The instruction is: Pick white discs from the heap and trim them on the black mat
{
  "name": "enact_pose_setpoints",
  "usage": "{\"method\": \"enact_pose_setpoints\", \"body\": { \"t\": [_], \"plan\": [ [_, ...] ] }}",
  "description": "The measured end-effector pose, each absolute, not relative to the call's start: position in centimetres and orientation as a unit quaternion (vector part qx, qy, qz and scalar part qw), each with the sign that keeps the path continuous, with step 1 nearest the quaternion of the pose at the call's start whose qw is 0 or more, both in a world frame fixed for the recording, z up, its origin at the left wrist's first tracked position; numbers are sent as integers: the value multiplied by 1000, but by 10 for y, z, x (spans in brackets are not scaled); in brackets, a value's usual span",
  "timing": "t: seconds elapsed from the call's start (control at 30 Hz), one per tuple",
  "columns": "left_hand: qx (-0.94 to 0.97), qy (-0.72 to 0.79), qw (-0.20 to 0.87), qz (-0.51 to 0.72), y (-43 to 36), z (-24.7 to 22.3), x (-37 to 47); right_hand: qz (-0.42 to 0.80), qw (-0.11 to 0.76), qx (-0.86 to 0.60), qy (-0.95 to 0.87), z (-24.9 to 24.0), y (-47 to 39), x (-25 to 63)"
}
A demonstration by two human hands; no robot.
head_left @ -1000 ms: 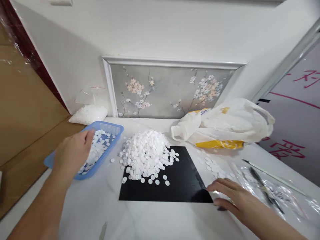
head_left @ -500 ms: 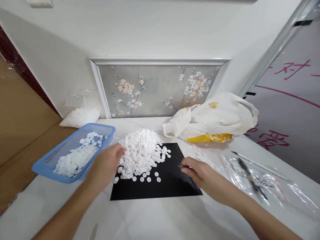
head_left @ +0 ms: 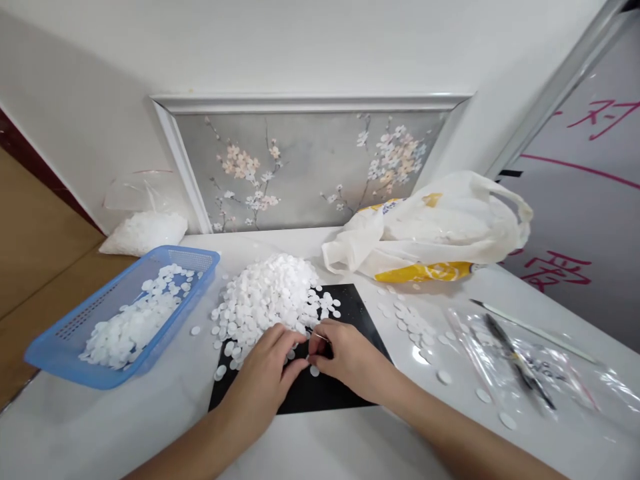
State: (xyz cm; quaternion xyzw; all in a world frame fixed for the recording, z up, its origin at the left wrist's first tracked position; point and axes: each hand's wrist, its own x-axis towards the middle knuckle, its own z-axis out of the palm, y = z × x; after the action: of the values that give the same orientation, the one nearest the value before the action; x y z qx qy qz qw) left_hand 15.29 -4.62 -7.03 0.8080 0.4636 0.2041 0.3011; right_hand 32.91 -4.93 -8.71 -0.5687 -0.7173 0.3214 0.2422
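Where the right hand (head_left: 353, 357) pinches a thin silvery tool (head_left: 321, 335), the left hand (head_left: 263, 377) curls alongside, its grip unclear; just beyond, small round white discs (head_left: 270, 293) lie heaped partly on a flat black rectangular sheet (head_left: 369, 327), near a blue plastic basket (head_left: 47, 362).

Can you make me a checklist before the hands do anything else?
1. Left hand and right hand over the black sheet: ok.
2. Right hand holding the thin shiny thing: ok.
3. Left hand holding anything: cannot tell, too small.
4. Pile of white discs close by: ok.
5. No strays off the sheet: not ok, loose discs lie on the table.
6. Blue basket upright: ok.
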Motion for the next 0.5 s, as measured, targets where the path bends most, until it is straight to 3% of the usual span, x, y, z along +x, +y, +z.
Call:
{"method": "enact_pose_setpoints", "body": {
  "t": [0.23, 0.5],
  "plan": [
    [586, 463, 595, 297, -54, -69, 158, 414, 285, -517, -693, -64, -70, 325],
    [381, 510, 694, 335, -63, -59, 159, 442, 353, -568, -598, -62, -80, 344]
  ]
}}
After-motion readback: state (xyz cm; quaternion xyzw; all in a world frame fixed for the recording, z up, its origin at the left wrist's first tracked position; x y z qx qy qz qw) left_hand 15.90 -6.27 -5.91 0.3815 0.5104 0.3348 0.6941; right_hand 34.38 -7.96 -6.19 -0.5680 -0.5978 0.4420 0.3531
